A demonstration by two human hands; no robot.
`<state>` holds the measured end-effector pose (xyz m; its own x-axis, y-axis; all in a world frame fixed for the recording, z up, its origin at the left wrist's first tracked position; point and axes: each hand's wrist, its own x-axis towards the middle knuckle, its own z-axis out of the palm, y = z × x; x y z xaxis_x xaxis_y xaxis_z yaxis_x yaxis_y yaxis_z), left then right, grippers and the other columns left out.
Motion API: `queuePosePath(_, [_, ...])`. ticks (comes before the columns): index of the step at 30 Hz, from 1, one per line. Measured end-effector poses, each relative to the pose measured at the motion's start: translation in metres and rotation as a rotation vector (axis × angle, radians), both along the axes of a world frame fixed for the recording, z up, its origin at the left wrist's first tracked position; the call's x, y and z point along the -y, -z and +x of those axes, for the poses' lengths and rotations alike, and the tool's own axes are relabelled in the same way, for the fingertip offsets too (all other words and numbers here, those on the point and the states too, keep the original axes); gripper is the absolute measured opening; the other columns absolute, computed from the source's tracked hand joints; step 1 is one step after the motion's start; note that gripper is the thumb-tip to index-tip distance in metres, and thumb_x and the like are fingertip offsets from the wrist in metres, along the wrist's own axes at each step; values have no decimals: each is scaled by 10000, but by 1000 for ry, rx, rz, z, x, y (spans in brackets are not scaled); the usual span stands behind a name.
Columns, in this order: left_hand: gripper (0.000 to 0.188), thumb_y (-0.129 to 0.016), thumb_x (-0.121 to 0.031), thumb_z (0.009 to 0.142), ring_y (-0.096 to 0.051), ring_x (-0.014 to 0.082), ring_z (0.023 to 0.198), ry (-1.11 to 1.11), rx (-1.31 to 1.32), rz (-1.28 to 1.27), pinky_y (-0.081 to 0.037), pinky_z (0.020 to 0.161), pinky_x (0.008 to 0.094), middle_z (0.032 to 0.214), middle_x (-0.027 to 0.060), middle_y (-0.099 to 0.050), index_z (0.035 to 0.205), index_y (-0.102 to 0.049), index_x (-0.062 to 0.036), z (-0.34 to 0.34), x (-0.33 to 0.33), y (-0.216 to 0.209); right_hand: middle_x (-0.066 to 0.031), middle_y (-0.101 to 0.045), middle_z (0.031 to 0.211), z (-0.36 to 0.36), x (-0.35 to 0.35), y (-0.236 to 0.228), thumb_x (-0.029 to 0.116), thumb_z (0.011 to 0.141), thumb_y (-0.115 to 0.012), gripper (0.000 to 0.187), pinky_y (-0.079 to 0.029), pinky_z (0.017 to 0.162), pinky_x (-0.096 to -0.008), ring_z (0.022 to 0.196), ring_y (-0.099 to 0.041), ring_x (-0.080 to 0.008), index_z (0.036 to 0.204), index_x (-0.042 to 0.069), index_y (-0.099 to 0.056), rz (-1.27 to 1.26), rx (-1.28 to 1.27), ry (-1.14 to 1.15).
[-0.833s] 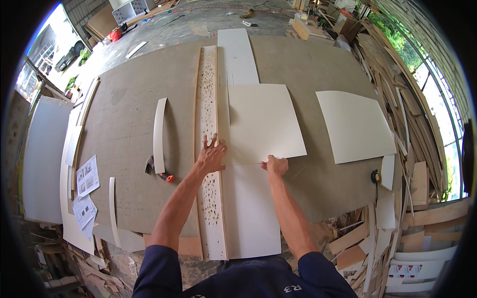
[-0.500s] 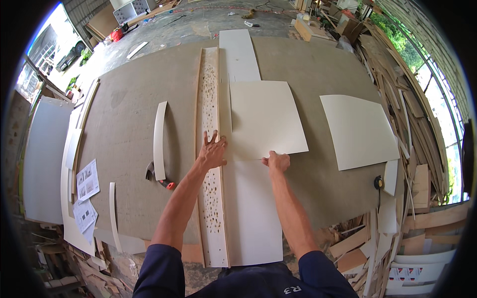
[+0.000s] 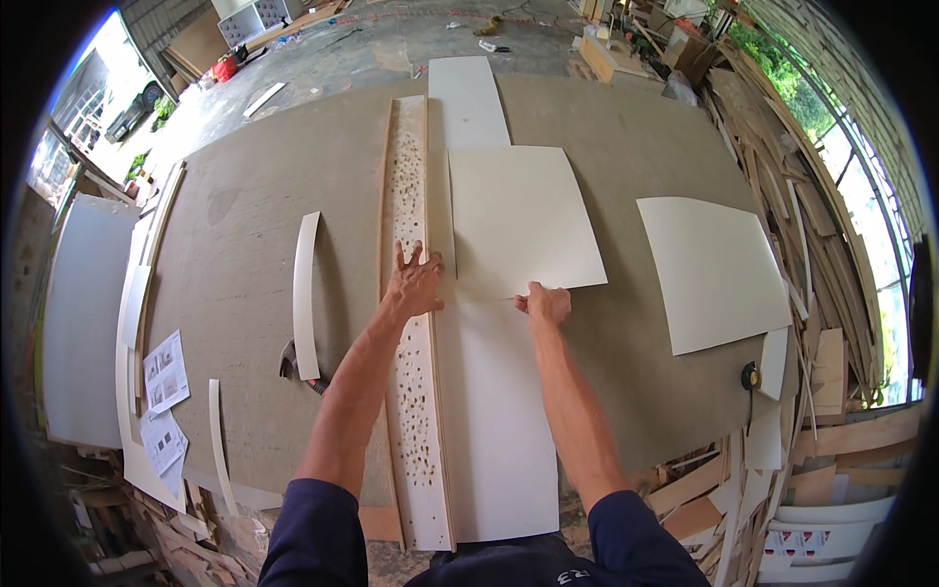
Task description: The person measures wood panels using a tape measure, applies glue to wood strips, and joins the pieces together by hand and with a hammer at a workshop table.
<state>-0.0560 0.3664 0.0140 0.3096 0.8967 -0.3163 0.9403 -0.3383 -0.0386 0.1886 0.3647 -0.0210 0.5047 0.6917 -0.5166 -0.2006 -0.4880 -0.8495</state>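
A long narrow board dotted with small holes (image 3: 412,391), edged with thin wooden strips, lies lengthwise in front of me. My left hand (image 3: 415,282) rests on its right edge, fingers spread. Beside it lies a long white board (image 3: 499,421), overlapped by a squarish cream-white panel (image 3: 523,215). My right hand (image 3: 545,304) is closed in a pinch at the panel's near edge, above the long white board. Whatever its fingertips hold is too small to make out. A narrow gap shows between the panel's left side and the dotted board.
All this lies on a large brown sheet (image 3: 254,186). Left are a curved white strip (image 3: 306,293), a partly covered hammer (image 3: 289,360) and printed papers (image 3: 166,372). Right are another white panel (image 3: 714,274) and a tape measure (image 3: 749,376). Wood offcuts (image 3: 782,196) pile along the right.
The view has shifted slightly, so the boards sit a little differently in the picture. Both hands keep nearly the same places on the boards; the left forearm now covers part of the hammer.
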Motion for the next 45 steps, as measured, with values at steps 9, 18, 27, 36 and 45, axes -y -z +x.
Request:
queuePosePath(9, [803, -782, -459, 742, -167, 411, 1518, -29, -37, -54, -2, 1198, 697, 1559, 64, -396, 1439, -542, -140, -3, -34, -3, -186, -681, 746, -5, -33, 2, 38, 878, -669, 305, -599, 471, -318, 544, -707, -268, 1040, -163, -507, -25, 17, -10])
queuePosePath(18, [805, -774, -464, 745, -151, 408, 1522, -22, -16, -47, 20, 1196, 702, 1567, 64, -386, 1446, -538, -143, -3, -43, -2, -195, -668, 758, 10, -44, 22, 46, 903, -688, 244, -596, 461, -326, 558, -688, -243, 1003, -143, -572, 140, -52, 0])
queuePosePath(27, [701, -751, -460, 768, -138, 404, 1525, -6, -126, -44, 33, 1201, 695, 1558, 60, -397, 1368, -612, -126, -10, -85, -7, -80, -649, 763, 113, 20, 34, 230, 938, -717, 296, -499, 510, -269, 548, -642, -143, 958, -41, -597, 375, 393, 47])
queuePosePath(36, [697, -811, -391, 745, -161, 402, 1522, -50, -67, -29, -7, 1203, 694, 1522, 23, -441, 1363, -609, -142, -21, -160, -9, -61, -619, 749, 116, 24, 39, 241, 962, -696, 309, -500, 506, -266, 536, -603, -125, 999, -41, -577, 513, 388, 58])
queuePosePath(45, [814, -759, -633, 734, -346, 319, 1427, -424, 128, 243, -230, 1167, 598, 1434, 178, -501, 1237, -659, 0, 0, -201, -4, -52, -626, 684, 110, 24, 36, 221, 954, -710, 290, -483, 468, -255, 504, -591, -109, 984, -31, -571, 539, 407, 85])
